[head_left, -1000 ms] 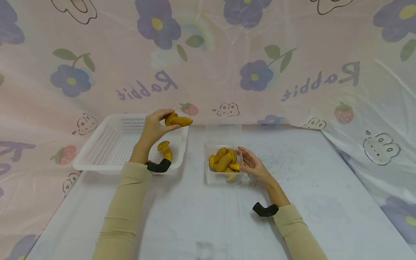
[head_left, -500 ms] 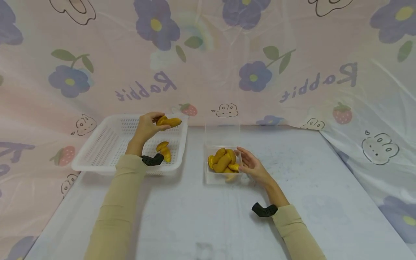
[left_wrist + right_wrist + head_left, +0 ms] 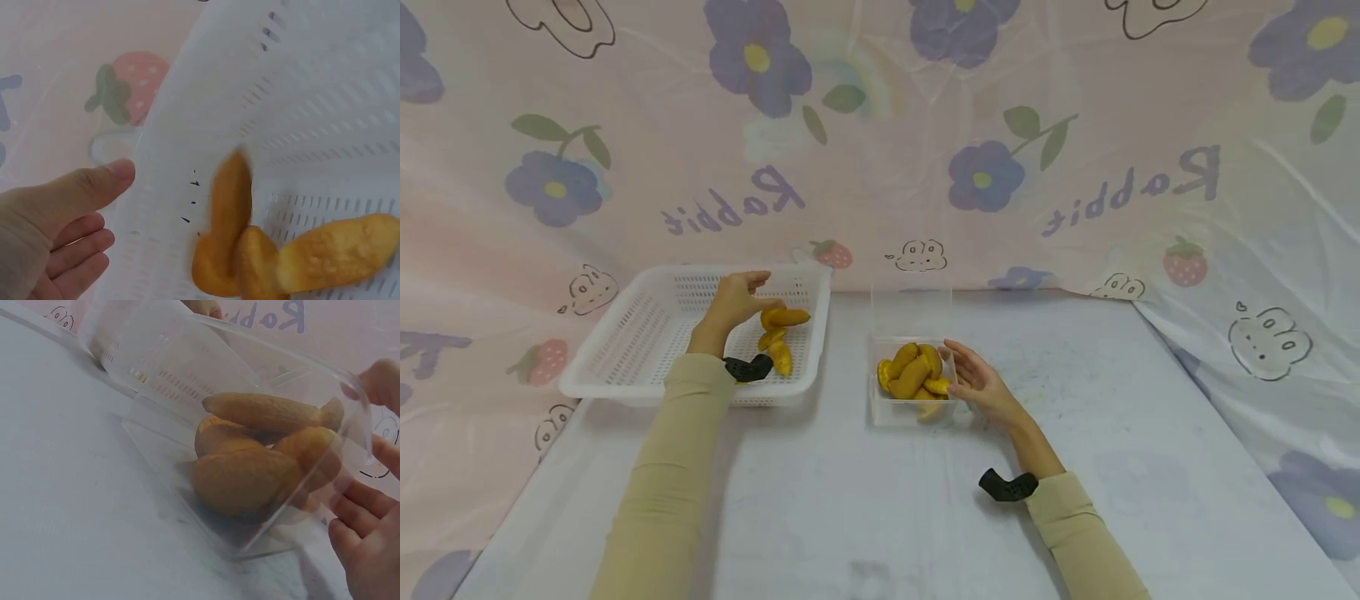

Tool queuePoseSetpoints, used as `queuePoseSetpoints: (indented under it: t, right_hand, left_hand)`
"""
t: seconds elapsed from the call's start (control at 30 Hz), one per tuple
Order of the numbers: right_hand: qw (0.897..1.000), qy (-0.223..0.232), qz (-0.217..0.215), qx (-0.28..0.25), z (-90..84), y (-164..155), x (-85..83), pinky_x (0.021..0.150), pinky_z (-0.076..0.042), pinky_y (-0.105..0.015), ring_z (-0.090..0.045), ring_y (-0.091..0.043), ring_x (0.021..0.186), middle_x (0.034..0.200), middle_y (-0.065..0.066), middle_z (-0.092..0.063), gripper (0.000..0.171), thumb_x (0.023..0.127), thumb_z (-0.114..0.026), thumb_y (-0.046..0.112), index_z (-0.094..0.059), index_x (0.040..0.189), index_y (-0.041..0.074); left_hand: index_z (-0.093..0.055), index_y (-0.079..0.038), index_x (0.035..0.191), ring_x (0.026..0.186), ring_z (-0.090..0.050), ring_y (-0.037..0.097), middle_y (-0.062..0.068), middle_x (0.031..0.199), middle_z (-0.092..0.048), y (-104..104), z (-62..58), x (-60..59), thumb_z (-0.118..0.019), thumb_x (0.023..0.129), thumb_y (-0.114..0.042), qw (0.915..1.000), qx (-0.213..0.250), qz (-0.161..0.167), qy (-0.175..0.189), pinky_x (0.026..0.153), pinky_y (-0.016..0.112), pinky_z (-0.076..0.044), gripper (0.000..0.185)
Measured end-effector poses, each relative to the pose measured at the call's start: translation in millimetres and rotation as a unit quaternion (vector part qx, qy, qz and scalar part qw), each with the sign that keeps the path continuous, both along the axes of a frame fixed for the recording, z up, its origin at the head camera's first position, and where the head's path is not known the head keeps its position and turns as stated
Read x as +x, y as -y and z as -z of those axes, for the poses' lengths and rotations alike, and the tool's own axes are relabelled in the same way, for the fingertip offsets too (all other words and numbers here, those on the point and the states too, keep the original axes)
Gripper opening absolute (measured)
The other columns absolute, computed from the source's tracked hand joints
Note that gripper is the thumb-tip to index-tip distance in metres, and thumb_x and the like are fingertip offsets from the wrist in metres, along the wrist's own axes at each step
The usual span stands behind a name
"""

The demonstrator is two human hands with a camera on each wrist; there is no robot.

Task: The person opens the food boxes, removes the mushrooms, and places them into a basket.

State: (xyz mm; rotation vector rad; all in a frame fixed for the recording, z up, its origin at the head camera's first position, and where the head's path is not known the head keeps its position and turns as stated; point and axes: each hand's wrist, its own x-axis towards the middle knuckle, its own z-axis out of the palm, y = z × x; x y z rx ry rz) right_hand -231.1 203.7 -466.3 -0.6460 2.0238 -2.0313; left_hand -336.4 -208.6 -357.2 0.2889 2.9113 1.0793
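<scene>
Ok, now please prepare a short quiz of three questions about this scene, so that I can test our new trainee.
1. Multiple choice: which hand touches the clear box? A) left only B) right only C) both
2. True or false: the left hand is gripping a mushroom.
3. Fill the gap: in the head view, the white basket stands to the ____ of the clear box.

Key: 1. B, the right hand is at its side. 2. False, the left wrist view shows a gap between the left hand and any mushroom. 3. Left.
</scene>
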Motion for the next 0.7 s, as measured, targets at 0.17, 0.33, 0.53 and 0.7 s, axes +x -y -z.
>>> queuePoseSetpoints:
  t: [0.17, 0.33, 0.53, 0.7]
  right_hand:
    - [1.0, 0.0, -0.004, -0.003, -0.3, 0.3, 0.4, 0.109, -0.029, -0.001, -0.006, -0.042, 0.15, 0.16, -0.027, -0.011, 0.076, 0.093, -0.06, 0.005, -0.014, 0.153, 0.002]
    - [1.0, -0.003, -0.006, -0.007, 0.2, 0.2, 0.3, 0.108, -0.03, -0.001, -0.006, -0.043, 0.15, 0.16, -0.028, -0.01, 0.078, 0.092, -0.062, 0.008, -0.014, 0.153, 0.001]
    - [1.0, -0.004, -0.008, -0.014, -0.3, 0.9, 1.0, 0.108, -0.03, 0.0, -0.006, -0.043, 0.15, 0.16, -0.028, -0.01, 0.08, 0.092, -0.063, 0.01, -0.014, 0.153, 0.001]
    - [1.0, -0.008, -0.013, -0.021, -0.7, 1.0, 2.0, 0.109, -0.03, -0.001, -0.003, -0.044, 0.148, 0.159, -0.03, -0.008, 0.081, 0.091, -0.064, 0.011, -0.013, 0.153, 0.0]
  left_hand:
    - [-0.043, 0.003, 0.142, 0.134, -0.043, 0.047, 0.026, 0.146, -0.045, -0.3, -0.7, 0.6, -0.064, 0.092, -0.022, 1.0, 0.003, 0.004, -0.001, 0.114, 0.053, -0.039, 0.06]
    - [-0.046, 0.004, 0.14, 0.133, -0.046, 0.044, 0.025, 0.145, -0.047, -2.6, -4.9, 6.0, -0.063, 0.093, -0.02, 0.9999, 0.009, 0.01, -0.004, 0.114, 0.05, -0.041, 0.055]
    - [-0.047, 0.004, 0.139, 0.132, -0.047, 0.044, 0.025, 0.143, -0.049, -5.8, -12.5, 12.0, -0.062, 0.094, -0.018, 0.9997, -0.001, 0.017, -0.019, 0.113, 0.05, -0.042, 0.052]
    - [-0.048, 0.003, 0.138, 0.131, -0.049, 0.042, 0.024, 0.143, -0.05, -8.9, -20.0, 18.5, -0.063, 0.094, -0.019, 0.9988, -0.009, 0.027, -0.039, 0.113, 0.049, -0.043, 0.052]
